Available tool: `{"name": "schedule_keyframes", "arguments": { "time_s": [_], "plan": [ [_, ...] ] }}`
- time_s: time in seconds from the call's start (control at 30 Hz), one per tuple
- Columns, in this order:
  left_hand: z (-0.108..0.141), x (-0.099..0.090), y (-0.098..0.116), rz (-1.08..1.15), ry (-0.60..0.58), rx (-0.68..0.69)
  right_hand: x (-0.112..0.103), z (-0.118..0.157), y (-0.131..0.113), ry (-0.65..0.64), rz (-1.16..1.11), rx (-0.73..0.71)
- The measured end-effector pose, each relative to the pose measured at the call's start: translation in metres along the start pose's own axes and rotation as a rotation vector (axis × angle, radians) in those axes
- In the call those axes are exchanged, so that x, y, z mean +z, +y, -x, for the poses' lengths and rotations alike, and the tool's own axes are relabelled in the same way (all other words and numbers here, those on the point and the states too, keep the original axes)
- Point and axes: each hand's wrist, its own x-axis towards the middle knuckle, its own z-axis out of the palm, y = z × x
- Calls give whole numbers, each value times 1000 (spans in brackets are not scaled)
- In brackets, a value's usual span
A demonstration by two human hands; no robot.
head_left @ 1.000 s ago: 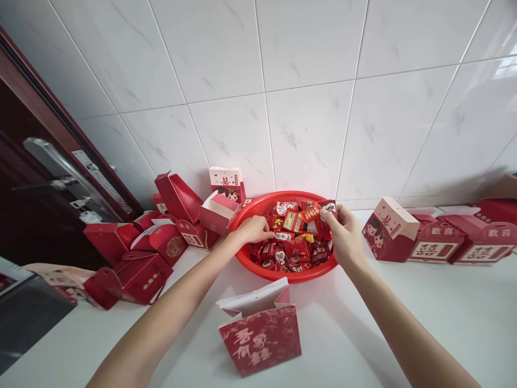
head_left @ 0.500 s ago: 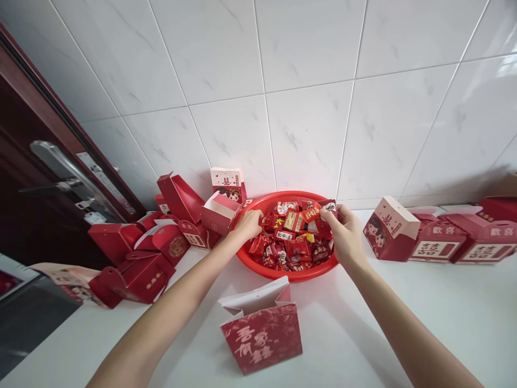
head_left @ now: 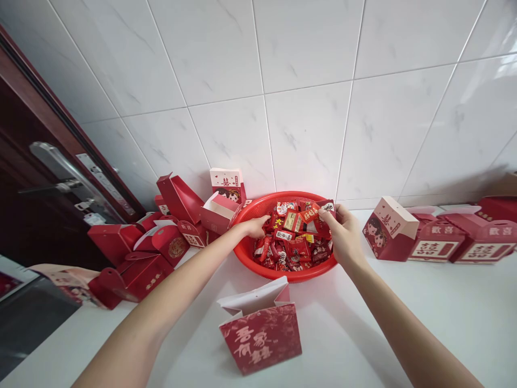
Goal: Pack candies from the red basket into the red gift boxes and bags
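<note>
"White tiles (head_left: 307,140) back the bench (head_left: 456,307). Where's the packet (head_left: 328,206)?"

"Clamped by the right fingers (head_left: 330,221), beside sweets (head_left: 298,249) in the basket (head_left: 283,276); left fingers (head_left: 262,220) look apart."

"Risk?"

"A loose pinch could drop it; a low left forearm (head_left: 189,285) could tip the box (head_left: 260,342) nearer than the fingers."

"What stands behind the tabletop (head_left: 456,312)?"
"Glossy white tiles (head_left: 307,134) with grey veins, along its back edge."
"And past the back left corner?"
"A dark reddish-brown door (head_left: 24,118) with a metal handle (head_left: 57,164). Light glints on the far-right tiles."
</note>
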Motion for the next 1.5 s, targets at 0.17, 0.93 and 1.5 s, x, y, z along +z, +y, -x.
{"name": "schedule_keyframes", "arguments": {
  "time_s": [0.17, 0.93, 1.5],
  "plan": [
    [2, 1, 4, 101, 11, -119, 0, 0, 1, -4, 8, -5],
    [9, -8, 27, 507, 103, -178, 0, 1, -1, -18, 18, -8],
    [15, -3, 27, -83, -5, 18, 0, 2, -2, -18, 30, -11]
  ]
}}
